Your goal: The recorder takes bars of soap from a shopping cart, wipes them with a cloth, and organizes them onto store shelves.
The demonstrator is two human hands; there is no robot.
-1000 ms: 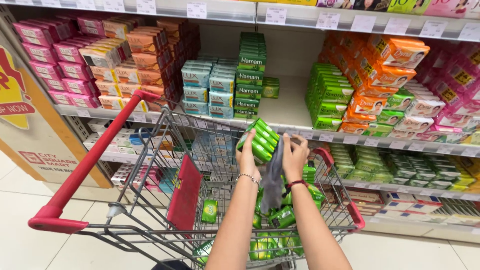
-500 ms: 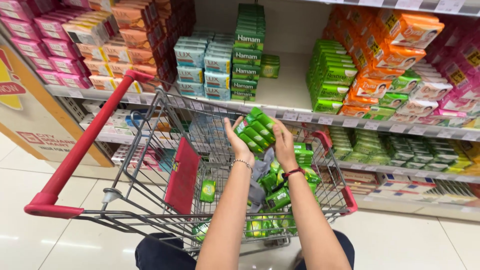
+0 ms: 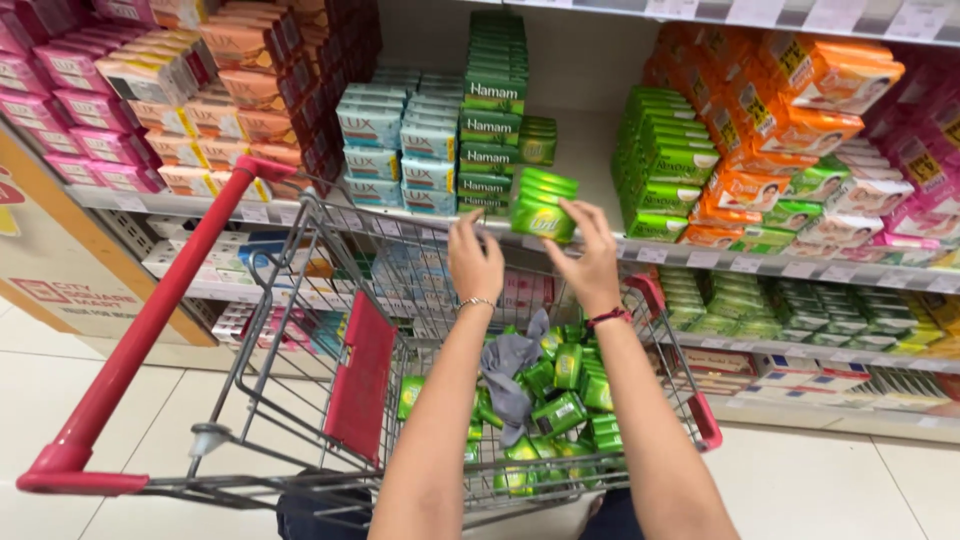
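Head view: both hands raise a stack of green soap bars (image 3: 543, 205) toward the shelf (image 3: 700, 258). The right hand (image 3: 592, 262) grips the stack's right side with fingers curled; the left hand (image 3: 474, 262), fingers spread, steadies its left edge. Below, the cart (image 3: 330, 300) holds more green bars (image 3: 560, 400) and a grey cloth (image 3: 510, 365), within easy reach.
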